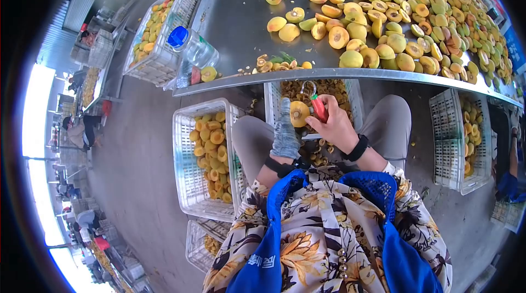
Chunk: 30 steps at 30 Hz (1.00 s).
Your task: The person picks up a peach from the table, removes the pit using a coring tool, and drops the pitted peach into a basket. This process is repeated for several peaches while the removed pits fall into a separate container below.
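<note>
My left hand [285, 131], in a grey knitted glove, has its fingers closed on a yellow peach half [299, 114], its cut face toward my right hand. My bare right hand [337, 127] is wrapped round the red handle of a pitting tool [319, 109]. A green band and a curved metal loop top that handle. The loop stands just above the peach half, apart from its cut face. Below both hands, between my knees, a white crate [355, 108] contains many brownish pits and scraps.
A metal table [235, 30] in front carries heaped peach halves [394, 30]. A blue-capped plastic bottle [200, 51] stands at its left corner. White crates of peaches stand left [186, 183] and right [446, 150]. Another full crate [159, 65] stands farther left. People work at distant tables.
</note>
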Motion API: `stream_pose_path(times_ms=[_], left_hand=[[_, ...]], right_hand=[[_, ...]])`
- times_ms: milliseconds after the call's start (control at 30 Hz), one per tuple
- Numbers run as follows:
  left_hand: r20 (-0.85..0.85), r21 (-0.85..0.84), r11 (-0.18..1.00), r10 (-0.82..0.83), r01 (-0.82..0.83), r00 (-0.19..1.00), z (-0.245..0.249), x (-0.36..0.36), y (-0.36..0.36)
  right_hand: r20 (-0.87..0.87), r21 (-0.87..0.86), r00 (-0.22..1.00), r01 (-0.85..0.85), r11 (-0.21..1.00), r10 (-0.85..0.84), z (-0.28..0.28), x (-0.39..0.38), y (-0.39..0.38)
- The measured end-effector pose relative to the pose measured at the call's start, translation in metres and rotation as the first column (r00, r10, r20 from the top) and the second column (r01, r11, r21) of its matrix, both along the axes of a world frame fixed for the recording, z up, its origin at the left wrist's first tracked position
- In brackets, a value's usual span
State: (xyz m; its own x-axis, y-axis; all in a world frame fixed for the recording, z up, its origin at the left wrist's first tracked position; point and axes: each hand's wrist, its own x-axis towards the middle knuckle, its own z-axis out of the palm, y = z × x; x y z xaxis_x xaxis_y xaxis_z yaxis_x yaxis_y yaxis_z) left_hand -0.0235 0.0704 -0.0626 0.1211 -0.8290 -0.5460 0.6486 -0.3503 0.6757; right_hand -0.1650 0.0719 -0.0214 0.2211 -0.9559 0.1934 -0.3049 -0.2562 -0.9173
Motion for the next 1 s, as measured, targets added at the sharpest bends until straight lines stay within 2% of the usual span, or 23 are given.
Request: stream_pose_path(times_ms=[67, 100, 167, 200, 300, 400, 533, 600, 633, 700, 733, 800, 833, 900, 933, 1000], left_hand=[[0.134, -0.08, 0.996, -0.038, 0.049, 0.99, 0.006, 0.008, 0.007], [0.132, -0.076, 0.996, -0.042, 0.052, 0.99, 0.014, 0.008, 0.008], [0.094, -0.057, 0.997, 0.062, -0.057, 0.994, 0.024, 0.007, 0.008], [0.09, -0.109, 0.994, 0.021, -0.011, 0.996, 0.027, 0.01, 0.011], [0.103, -0.15, 0.988, 0.049, -0.033, 0.993, 0.017, 0.011, 0.007], [0.044, -0.199, 0.98, 0.03, -0.021, 0.999, 0.016, 0.007, 0.007], [-0.013, -0.228, 0.974, -0.017, 0.013, 1.0, 0.021, 0.001, 0.009], [0.06, -0.327, 0.945, 0.031, -0.01, 0.998, 0.023, -0.004, 0.009], [0.058, -0.324, 0.946, 0.029, -0.009, 0.998, 0.024, -0.007, 0.01], [0.22, -0.4, 0.916, 0.104, -0.007, 0.97, 0.027, -0.012, 0.014], [0.22, -0.397, 0.918, 0.102, -0.007, 0.97, 0.026, -0.01, 0.015], [0.165, -0.28, 0.957, -0.028, 0.074, 0.986, 0.023, 0.002, 0.011], [0.167, -0.277, 0.958, -0.026, 0.073, 0.986, 0.019, 0.009, 0.009], [-0.047, -0.27, 0.943, -0.216, 0.196, 0.975, 0.015, 0.02, 0.005], [-0.05, -0.229, 0.934, -0.293, 0.275, 0.955, 0.014, 0.027, 0.002], [-0.087, -0.227, 0.924, -0.333, 0.307, 0.939, 0.006, 0.032, 0.0]], right_hand=[[-0.12, -0.13, 0.993, -0.003, 0.992, -0.013, 0.008, -0.003, 0.004], [-0.123, -0.126, 0.992, 0.0, 0.992, -0.015, 0.005, -0.005, 0.007], [-0.297, -0.205, 0.953, -0.118, 0.972, 0.053, -0.002, -0.008, 0.014], [-0.341, -0.131, 0.938, -0.121, 0.984, 0.07, 0.0, -0.008, 0.018], [-0.316, -0.033, 0.947, -0.08, 0.996, 0.065, -0.005, -0.004, 0.024], [-0.253, -0.026, 0.961, -0.12, 0.992, 0.109, -0.011, -0.001, 0.027], [-0.252, 0.012, 0.96, -0.12, 0.993, 0.119, -0.013, -0.001, 0.03], [-0.253, 0.056, 0.956, -0.137, 0.989, 0.146, -0.013, -0.002, 0.034], [-0.255, 0.059, 0.956, -0.135, 0.989, 0.146, -0.014, -0.001, 0.035], [-0.24, 0.16, 0.954, -0.143, 0.977, 0.179, -0.015, 0.001, 0.039], [-0.241, 0.163, 0.954, -0.142, 0.976, 0.179, -0.016, 0.002, 0.04], [-0.224, 0.182, 0.939, -0.222, 0.958, 0.261, -0.018, 0.005, 0.042], [-0.222, 0.185, 0.939, -0.225, 0.957, 0.263, -0.018, 0.005, 0.041], [-0.282, 0.192, 0.891, -0.31, 0.931, 0.355, -0.019, 0.001, 0.04], [-0.279, 0.193, 0.891, -0.313, 0.93, 0.358, -0.018, 0.0, 0.04], [-0.307, 0.271, 0.863, -0.325, 0.906, 0.401, -0.013, 0.001, 0.033]])
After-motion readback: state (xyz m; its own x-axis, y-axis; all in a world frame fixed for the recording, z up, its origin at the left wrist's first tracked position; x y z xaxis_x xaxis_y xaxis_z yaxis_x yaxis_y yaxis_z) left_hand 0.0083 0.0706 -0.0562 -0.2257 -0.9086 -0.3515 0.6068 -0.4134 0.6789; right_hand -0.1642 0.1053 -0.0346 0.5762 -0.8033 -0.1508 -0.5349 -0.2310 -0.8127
